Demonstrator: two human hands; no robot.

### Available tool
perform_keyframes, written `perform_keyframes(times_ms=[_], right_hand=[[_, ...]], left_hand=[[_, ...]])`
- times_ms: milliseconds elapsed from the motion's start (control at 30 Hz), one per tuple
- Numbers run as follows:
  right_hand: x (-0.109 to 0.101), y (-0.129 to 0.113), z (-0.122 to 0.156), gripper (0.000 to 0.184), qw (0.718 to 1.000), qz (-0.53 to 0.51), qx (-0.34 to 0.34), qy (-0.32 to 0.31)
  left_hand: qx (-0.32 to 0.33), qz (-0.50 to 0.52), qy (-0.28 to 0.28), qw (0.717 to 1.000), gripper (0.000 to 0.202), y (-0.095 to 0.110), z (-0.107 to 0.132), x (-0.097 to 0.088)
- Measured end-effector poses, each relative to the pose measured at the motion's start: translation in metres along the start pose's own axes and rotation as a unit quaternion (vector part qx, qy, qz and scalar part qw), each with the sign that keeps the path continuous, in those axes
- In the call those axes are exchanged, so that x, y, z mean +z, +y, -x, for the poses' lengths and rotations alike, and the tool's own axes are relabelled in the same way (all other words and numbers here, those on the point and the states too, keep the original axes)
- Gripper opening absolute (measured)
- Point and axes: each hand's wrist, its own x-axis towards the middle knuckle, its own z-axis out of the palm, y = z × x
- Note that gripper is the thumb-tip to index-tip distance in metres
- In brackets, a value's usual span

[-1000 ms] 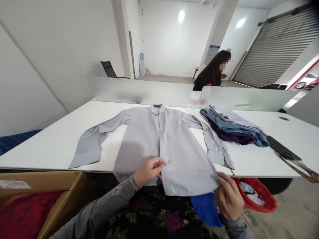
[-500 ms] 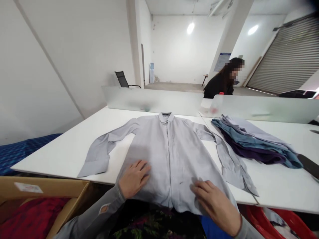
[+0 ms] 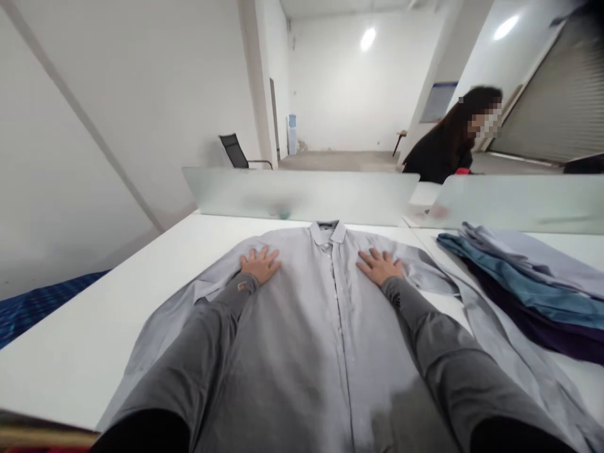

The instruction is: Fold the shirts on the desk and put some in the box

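Note:
A light grey button-up shirt (image 3: pixel 311 327) lies spread front side up, its collar toward the far edge of the white table (image 3: pixel 61 352). Both of its sleeves reach out to the sides. On the upper chest near the left shoulder, my left hand (image 3: pixel 261 265) rests flat with fingers spread. My right hand (image 3: pixel 380 267) lies flat on the opposite side of the chest, fingers apart too. Neither hand grips the cloth. My forearms cover part of the shirt's sides.
A stack of folded clothes (image 3: pixel 528 283) sits at the right. Frosted dividers (image 3: pixel 302 192) line the table's far edge. Beyond them are a person in black (image 3: pixel 438 148) and a black chair (image 3: pixel 234 151). Blue patterned cloth (image 3: pixel 42 302) is at the left.
Both my hands have moved forward from the shirt's lower part to its upper chest. The view has come closer over the table, and the box at lower left is mostly out of frame.

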Motion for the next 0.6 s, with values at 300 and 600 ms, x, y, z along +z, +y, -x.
perform_keyframes(times_ms=[300,600], right_hand=[[-0.004,0.0,-0.052,0.051,0.999,-0.004,0.035,-0.032],[-0.012,-0.113,-0.077,0.066,0.992,-0.099,0.038,0.071]], left_hand=[[-0.03,0.048,-0.032,0.998,0.057,-0.014,-0.054,0.005],[-0.027,0.062,-0.004,0.998,0.056,-0.015,-0.059,0.009]])
